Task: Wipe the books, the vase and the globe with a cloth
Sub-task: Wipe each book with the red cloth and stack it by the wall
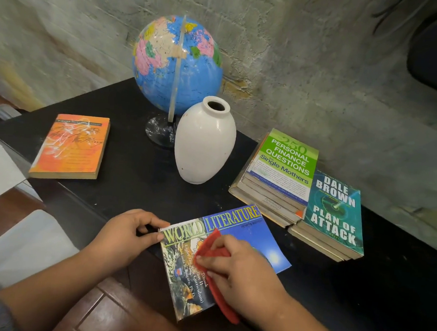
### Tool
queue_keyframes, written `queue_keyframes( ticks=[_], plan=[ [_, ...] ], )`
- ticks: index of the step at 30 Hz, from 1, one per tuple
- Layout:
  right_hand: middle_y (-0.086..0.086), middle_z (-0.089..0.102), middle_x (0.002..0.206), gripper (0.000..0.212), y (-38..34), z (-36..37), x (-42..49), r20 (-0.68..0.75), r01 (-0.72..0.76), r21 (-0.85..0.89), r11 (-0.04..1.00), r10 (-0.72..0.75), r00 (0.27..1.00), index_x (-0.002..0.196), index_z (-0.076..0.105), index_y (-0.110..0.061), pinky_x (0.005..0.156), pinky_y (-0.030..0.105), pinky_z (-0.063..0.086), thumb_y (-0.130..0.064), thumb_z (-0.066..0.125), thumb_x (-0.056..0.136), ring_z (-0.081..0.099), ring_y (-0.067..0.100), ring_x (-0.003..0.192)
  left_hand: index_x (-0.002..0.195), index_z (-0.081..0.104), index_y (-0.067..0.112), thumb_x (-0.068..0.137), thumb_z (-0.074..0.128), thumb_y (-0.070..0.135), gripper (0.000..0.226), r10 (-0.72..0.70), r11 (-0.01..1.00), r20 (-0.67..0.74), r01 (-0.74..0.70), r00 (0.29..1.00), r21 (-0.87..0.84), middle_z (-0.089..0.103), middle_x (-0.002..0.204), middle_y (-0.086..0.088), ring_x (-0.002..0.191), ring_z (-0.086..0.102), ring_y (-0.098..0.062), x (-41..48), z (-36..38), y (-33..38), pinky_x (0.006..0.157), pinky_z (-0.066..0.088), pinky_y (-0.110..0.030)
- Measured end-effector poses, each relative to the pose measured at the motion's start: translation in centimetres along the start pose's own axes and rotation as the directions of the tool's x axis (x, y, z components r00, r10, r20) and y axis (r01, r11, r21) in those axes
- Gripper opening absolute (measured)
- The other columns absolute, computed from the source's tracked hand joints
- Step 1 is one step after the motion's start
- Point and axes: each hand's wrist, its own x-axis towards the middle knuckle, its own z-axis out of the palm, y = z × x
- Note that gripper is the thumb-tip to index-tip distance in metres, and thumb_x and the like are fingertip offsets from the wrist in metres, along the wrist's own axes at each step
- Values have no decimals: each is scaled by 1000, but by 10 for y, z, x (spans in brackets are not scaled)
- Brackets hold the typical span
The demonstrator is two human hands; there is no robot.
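Black bench [134, 164], globe [178, 61] at rear, white vase [204, 143] upright just before it, two book stacks [284, 170] at right, World Literature book [254, 235] at near edge, orange paperback [71, 147] at left, right hand [246, 273] grip bunching red cloth [212, 245] on the World Literature cover, left hand [127, 234] grip pinching its corner.

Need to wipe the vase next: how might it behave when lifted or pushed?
The white vase probably tips easily, since it narrows to a small base. Its glossy surface looks slippery, and it seems ceramic, so likely fragile.

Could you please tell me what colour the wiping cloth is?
The fabric wiping cloth is red, head view.
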Motion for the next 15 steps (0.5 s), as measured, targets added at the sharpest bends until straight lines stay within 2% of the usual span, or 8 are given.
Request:
queue_keyframes(
  ticks=[3, 7, 11, 15],
  plan=[
    [-17, 40, 131, 35, 8, -8, 4, -52, -84, -15, 996, 83, 995, 132, 54, -49, 95, 29, 43, -43, 49, 97, 42, 15, 118, 85, 68, 47, 78, 78, 15, 34, -1, 1000, -11, 1, 1000, -7, 61, 85, 11, 85, 53, 3, -1, 0, 0, 65, 37, -6],
    [-14, 47, 127, 34, -3, 1, -7, 27, 54, 17, 998, -54, 998, 125, 59, -48, 94, 32, 45, -46, 51, 93, 48, 19, 116, 86, 67, 47, 80, 76, 17, 32, -7, 1000, 8, 7, 1000, 11, 61, 86, 13, 87, 52, 5, -2, -2, 3, 64, 36, -5],
    [-15, 41, 131, 35, 9, -7, -3, -24, -77, -23, 997, 76, 997, 131, 53, -50, 96, 30, 43, -45, 48, 97, 43, 17, 119, 86, 67, 47, 80, 76, 16, 32, -18, 1000, 6, 18, 1000, 7, 60, 86, 12, 86, 51, 6, -2, -2, 4, 63, 35, -4],
    [-16, 47, 125, 38, 2, 0, -15, 69, 93, 29, 995, -95, 993, 124, 58, -52, 89, 34, 48, -53, 41, 90, 49, 17, 113, 87, 66, 48, 81, 75, 18, 32, -19, 1000, 22, 18, 1000, 18, 61, 89, 13, 86, 51, 7, -1, -2, 4, 63, 36, -6]
  ],
)
